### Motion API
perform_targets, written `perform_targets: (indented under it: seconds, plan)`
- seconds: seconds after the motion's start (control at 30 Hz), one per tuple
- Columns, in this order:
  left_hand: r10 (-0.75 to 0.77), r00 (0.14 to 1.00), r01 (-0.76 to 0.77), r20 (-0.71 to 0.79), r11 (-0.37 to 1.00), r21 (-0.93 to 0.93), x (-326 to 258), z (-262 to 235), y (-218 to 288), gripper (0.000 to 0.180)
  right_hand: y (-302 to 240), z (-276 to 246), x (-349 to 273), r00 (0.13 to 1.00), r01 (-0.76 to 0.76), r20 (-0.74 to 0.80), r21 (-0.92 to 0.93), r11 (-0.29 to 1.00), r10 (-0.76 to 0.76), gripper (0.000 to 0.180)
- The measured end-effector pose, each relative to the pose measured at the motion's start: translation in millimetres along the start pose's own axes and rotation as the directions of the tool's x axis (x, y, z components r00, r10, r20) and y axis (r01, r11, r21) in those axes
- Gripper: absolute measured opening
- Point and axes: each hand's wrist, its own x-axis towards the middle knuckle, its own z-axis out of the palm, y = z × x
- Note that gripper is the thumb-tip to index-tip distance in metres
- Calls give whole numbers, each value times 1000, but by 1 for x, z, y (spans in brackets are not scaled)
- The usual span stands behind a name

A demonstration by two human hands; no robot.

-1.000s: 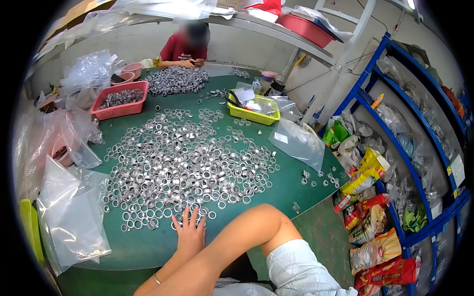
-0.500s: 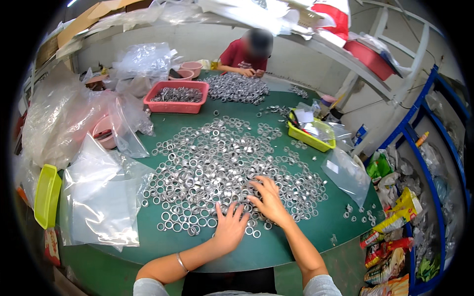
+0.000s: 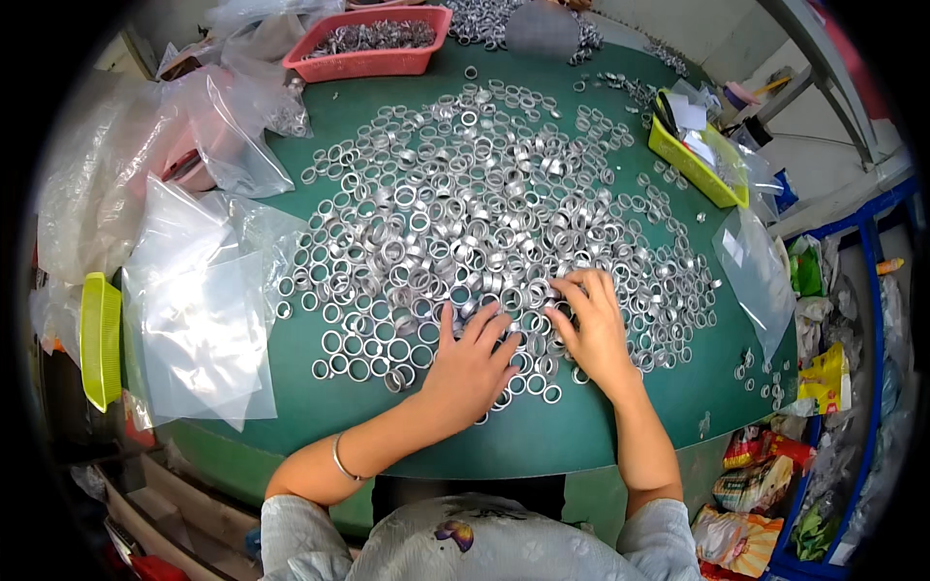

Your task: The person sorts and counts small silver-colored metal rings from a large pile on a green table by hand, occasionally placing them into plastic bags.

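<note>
A wide heap of silver metal rings [image 3: 450, 228] covers the middle of the green table [image 3: 339, 436]. My left hand [image 3: 467, 368] rests on the near edge of the heap, its fingers spread over the rings and no ring gripped in it. To its right, my right hand [image 3: 596, 329] has its thumb and bent fingers apart, with the fingertips among the rings. Nothing held shows in this hand. Rings under both palms are hidden.
Clear plastic bags [image 3: 208, 329] lie at the left beside a yellow-green basket [image 3: 100, 339]. A pink basket [image 3: 426, 60] of metal pieces stands at the back; another yellow-green basket [image 3: 702, 160] is at the right. Several loose rings [image 3: 765, 373] sit near the right edge.
The view has tipped down, so the co-worker has mostly left the picture. My right hand has moved away from my left, and both still touch the rings.
</note>
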Motion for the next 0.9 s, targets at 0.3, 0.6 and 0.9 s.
perform_targets:
  seconds: [0.3, 0.6, 0.9]
  plan:
    - [-5, 999, -6, -55, 980, -198, 2, -1, -4, 36, 2, 9, -3, 986, -97, -124, 126, 987, 113, 33]
    - [-272, 961, 26, 39, -51, -998, 5, -6, -5, 51, -28, 9, -15, 961, -155, 92, 960, 232, 262, 36]
    - [-308, 944, 79, 120, -140, -987, 3, -1, -8, 28, -38, 12, -20, 940, -295, 247, 935, 197, 237, 27]
